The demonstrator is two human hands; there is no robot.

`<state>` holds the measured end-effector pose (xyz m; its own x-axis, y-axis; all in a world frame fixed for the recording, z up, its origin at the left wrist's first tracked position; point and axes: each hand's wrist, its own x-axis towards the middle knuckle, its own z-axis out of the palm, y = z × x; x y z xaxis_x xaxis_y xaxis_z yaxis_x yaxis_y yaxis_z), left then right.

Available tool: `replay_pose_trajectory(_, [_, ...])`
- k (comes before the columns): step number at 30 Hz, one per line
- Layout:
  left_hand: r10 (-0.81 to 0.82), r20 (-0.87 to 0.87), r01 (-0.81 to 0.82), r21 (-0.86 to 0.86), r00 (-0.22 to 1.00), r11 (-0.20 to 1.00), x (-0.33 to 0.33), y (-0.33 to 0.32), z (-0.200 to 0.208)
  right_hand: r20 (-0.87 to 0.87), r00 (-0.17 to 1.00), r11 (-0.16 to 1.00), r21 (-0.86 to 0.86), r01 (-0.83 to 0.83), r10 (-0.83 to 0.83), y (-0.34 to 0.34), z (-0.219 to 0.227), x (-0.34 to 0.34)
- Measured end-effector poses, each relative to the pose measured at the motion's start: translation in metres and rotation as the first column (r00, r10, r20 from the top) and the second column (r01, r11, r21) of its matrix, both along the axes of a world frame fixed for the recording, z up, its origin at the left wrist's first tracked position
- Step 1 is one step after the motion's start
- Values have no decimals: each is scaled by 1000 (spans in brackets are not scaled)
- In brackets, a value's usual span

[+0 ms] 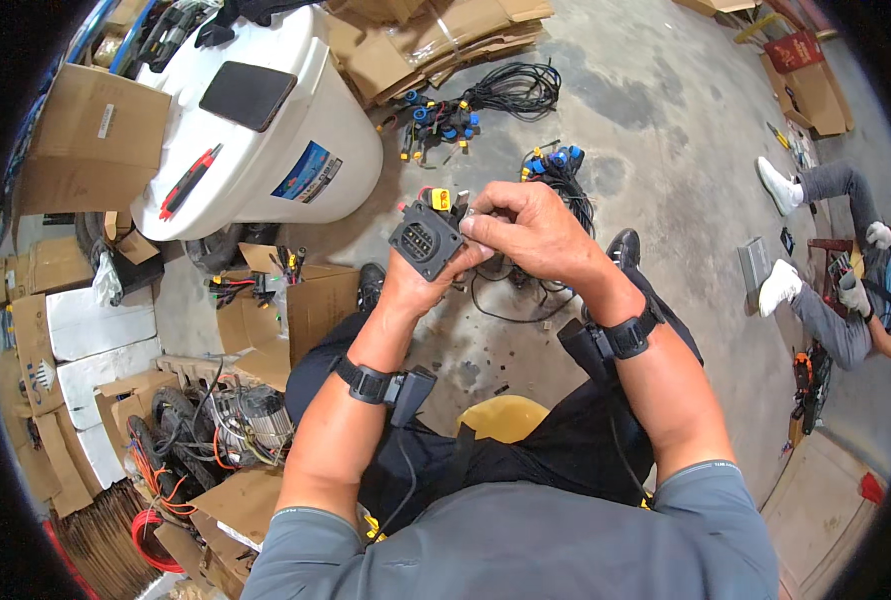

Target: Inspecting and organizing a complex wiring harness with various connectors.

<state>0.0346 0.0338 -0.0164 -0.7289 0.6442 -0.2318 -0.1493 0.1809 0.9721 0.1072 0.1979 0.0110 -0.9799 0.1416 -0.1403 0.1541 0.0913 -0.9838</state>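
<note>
A black square multi-pin electrical connector (426,243) sits in my left hand (418,288), its pin face turned up. A yellow plug (442,200) and a bit of red show at its far edge. My right hand (538,235) is closed in a pinch right beside the connector, thumb and forefinger together near a small pale piece too small to name. Dark cable (511,312) trails below both hands toward the floor. Behind the right hand lies a bundle of black cables with blue connectors (563,160).
At the left stands a white bin (351,170) with a phone (249,95) and a red-black pen-like tool (191,182) on its lid. Beyond lies another cable bundle (516,90). Open cardboard boxes (321,310) and a motor (256,415) crowd the left. A gloved co-worker (851,290) sits at right.
</note>
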Motion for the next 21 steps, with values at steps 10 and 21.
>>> replay_pose_trajectory(10, [-65, -42, 64, -17, 997, 998, -5, -1, -13, -157, 986, 992, 100, 75, -58, -2, -6, 1])
replay_pose_trajectory(21, [205, 239, -254, 195, 949, 947, -15, -9, 15, -116, 986, 984, 116, 136, -123, 7, -3, 8])
